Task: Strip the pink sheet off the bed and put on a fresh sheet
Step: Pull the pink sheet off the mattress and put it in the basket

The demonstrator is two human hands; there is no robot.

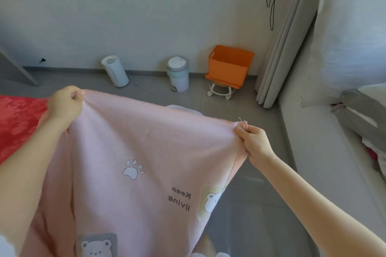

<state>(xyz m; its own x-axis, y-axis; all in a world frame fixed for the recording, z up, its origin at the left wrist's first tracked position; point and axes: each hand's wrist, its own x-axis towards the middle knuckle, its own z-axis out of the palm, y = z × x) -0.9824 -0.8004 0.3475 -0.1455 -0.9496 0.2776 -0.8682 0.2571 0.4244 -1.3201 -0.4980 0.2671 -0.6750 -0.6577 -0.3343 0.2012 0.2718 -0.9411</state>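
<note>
My left hand (66, 106) at centre left and right hand (253, 142) at centre right each pinch a top corner of the pink sheet (146, 152), spreading it taut across mid-frame, likely to fold it.

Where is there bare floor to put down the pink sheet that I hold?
Bare grey floor lies right of the pink sheet, between it and the white bed. A narrower free strip runs between the sheet's top edge and the wall. Crowded: the wall line, with the white cylinder, pedal bin and orange box.
</note>
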